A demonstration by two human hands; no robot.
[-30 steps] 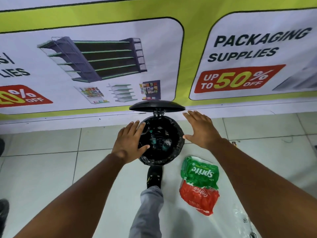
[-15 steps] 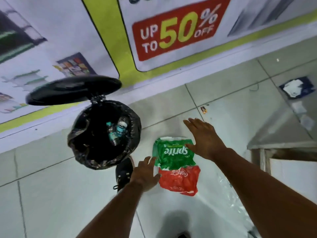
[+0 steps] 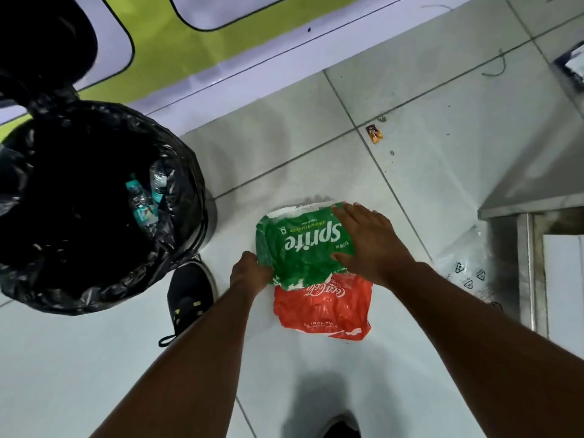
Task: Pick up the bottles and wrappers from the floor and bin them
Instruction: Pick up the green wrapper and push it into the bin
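A green Sprite wrapper (image 3: 300, 245) lies on the tiled floor, overlapping a red Coca-Cola wrapper (image 3: 322, 308) just below it. My left hand (image 3: 251, 273) pinches the green wrapper's lower left edge. My right hand (image 3: 369, 245) lies flat on its right side, fingers spread and thumb on the plastic. The black-lined bin (image 3: 177, 172) stands open to the left, with plastic bottles (image 3: 143, 203) inside.
A small sweet wrapper (image 3: 374, 135) lies on the floor further out. A clear plastic bag (image 3: 464, 270) rests by a steel cabinet (image 3: 531, 197) on the right. My black shoe (image 3: 189, 295) stands by the bin. A banner wall (image 3: 177, 36) runs behind.
Both hands dropped from the bin's rim to the green wrapper. The left hand has taken its edge and the right hand has landed on it. The view tilted down and right.
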